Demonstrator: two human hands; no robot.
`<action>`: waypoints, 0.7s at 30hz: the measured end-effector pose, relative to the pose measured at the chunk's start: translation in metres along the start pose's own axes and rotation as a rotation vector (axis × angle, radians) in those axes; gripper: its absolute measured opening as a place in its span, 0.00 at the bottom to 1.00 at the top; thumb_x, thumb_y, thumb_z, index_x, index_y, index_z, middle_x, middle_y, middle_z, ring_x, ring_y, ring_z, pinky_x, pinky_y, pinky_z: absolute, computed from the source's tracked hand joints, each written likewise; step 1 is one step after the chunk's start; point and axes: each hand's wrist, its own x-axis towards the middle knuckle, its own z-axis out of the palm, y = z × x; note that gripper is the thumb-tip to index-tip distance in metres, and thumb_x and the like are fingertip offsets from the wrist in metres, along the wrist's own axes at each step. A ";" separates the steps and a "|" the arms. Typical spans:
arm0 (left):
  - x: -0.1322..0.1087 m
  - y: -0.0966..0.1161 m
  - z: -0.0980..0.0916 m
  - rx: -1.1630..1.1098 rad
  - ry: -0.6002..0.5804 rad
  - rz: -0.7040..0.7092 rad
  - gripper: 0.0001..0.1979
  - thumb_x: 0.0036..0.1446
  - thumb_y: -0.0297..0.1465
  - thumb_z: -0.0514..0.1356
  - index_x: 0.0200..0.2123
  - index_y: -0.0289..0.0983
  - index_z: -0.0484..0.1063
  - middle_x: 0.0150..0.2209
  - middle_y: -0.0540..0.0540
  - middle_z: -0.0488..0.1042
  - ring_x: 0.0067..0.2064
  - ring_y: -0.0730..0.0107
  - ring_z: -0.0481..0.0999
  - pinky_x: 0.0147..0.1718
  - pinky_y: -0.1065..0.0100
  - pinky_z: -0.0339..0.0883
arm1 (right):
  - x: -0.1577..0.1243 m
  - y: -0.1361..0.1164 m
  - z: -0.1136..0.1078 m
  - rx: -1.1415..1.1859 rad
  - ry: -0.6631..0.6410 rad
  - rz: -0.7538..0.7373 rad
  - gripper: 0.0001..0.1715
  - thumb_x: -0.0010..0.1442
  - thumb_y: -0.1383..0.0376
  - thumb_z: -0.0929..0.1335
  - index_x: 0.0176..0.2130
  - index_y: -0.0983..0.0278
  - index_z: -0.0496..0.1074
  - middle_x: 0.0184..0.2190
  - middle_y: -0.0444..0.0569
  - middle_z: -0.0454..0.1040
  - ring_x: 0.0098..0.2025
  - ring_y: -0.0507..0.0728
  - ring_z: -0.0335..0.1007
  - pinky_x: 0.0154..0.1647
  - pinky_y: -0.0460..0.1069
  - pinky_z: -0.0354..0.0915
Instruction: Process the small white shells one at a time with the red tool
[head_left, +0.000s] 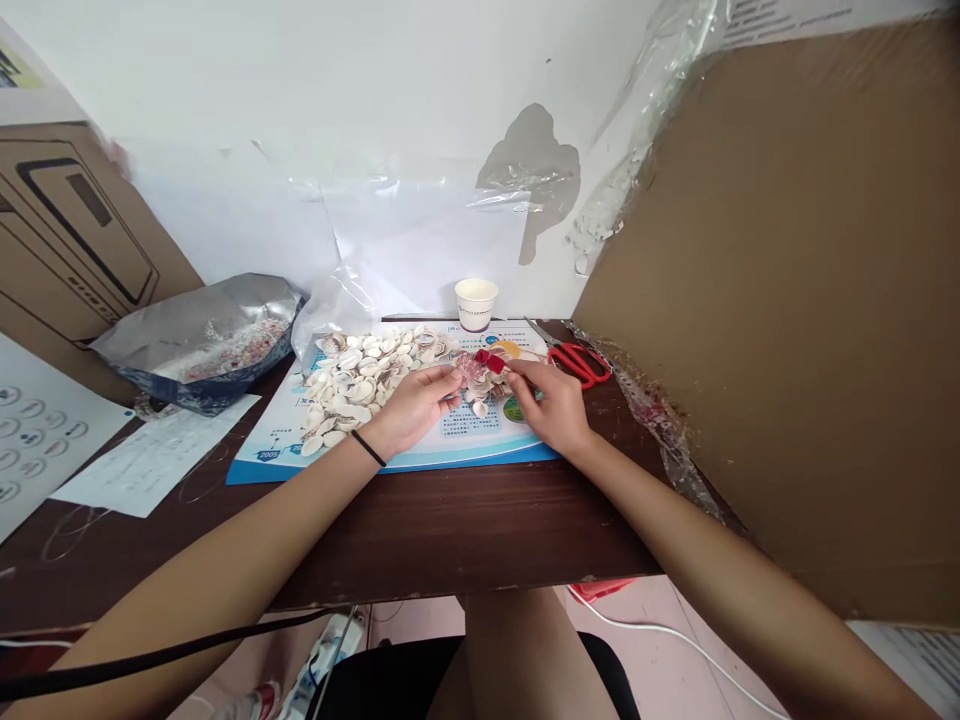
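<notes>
My left hand is closed in a pinch on the edge of a pinkish fan-shaped seashell. Between the thumb and fingers of my right hand is a small dark-red piece, its end lying against the shell; its exact kind is too small to make out. Just under both hands lie more shells, partly covered by the fingers. A wide heap of pale seashells spreads to the left on a blue-and-white printed sheet. Something yellow shows behind the red piece.
Red-handled scissors lie right of my right hand. A paper cup stands at the back by the wall. On the left sits an opened silver bag of small colourful bits. A large cardboard panel bounds the right side.
</notes>
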 end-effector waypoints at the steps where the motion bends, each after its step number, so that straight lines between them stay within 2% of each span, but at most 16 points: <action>1: 0.000 -0.001 0.000 0.007 0.003 0.008 0.14 0.40 0.36 0.74 0.27 0.35 0.77 0.29 0.49 0.71 0.33 0.75 0.67 0.36 0.69 0.63 | 0.000 0.000 0.001 -0.005 -0.034 -0.017 0.17 0.66 0.60 0.62 0.43 0.63 0.78 0.40 0.53 0.82 0.40 0.58 0.79 0.44 0.51 0.72; 3: -0.001 -0.002 0.001 0.031 0.003 0.023 0.15 0.40 0.36 0.74 0.28 0.35 0.77 0.30 0.49 0.71 0.34 0.75 0.67 0.37 0.69 0.63 | 0.000 0.000 0.003 -0.032 -0.054 0.011 0.17 0.66 0.60 0.62 0.42 0.63 0.78 0.39 0.53 0.82 0.40 0.59 0.79 0.43 0.51 0.72; 6: -0.002 -0.002 0.001 0.053 -0.001 0.028 0.14 0.42 0.37 0.73 0.27 0.35 0.75 0.29 0.50 0.70 0.35 0.74 0.67 0.37 0.68 0.63 | -0.001 0.002 0.003 -0.036 0.004 0.076 0.18 0.66 0.59 0.62 0.41 0.63 0.78 0.38 0.53 0.82 0.39 0.59 0.79 0.42 0.51 0.72; 9: -0.002 -0.002 0.002 0.032 0.021 0.028 0.13 0.43 0.36 0.73 0.26 0.35 0.75 0.29 0.49 0.70 0.35 0.73 0.68 0.37 0.67 0.64 | -0.001 0.001 0.000 0.000 0.040 0.035 0.18 0.66 0.59 0.62 0.41 0.64 0.78 0.38 0.54 0.82 0.39 0.59 0.79 0.42 0.52 0.72; 13: -0.002 -0.003 0.005 0.059 0.033 0.058 0.13 0.44 0.36 0.72 0.28 0.34 0.76 0.30 0.47 0.72 0.34 0.72 0.69 0.36 0.67 0.63 | 0.000 -0.003 -0.002 -0.003 -0.030 0.008 0.17 0.66 0.59 0.62 0.41 0.63 0.78 0.38 0.54 0.82 0.38 0.59 0.78 0.43 0.54 0.72; 18: -0.004 -0.005 0.005 0.391 0.104 0.276 0.11 0.49 0.38 0.69 0.29 0.36 0.77 0.29 0.47 0.74 0.32 0.70 0.69 0.34 0.67 0.62 | 0.002 -0.005 -0.007 0.004 0.121 0.130 0.20 0.66 0.56 0.62 0.40 0.64 0.78 0.35 0.52 0.81 0.35 0.57 0.77 0.38 0.51 0.72; 21: -0.006 -0.004 0.004 0.540 0.150 0.390 0.10 0.51 0.38 0.67 0.29 0.37 0.78 0.30 0.47 0.76 0.34 0.68 0.70 0.38 0.67 0.62 | 0.001 -0.008 -0.008 0.039 0.066 0.070 0.19 0.66 0.56 0.62 0.40 0.63 0.78 0.36 0.52 0.82 0.36 0.57 0.78 0.40 0.51 0.72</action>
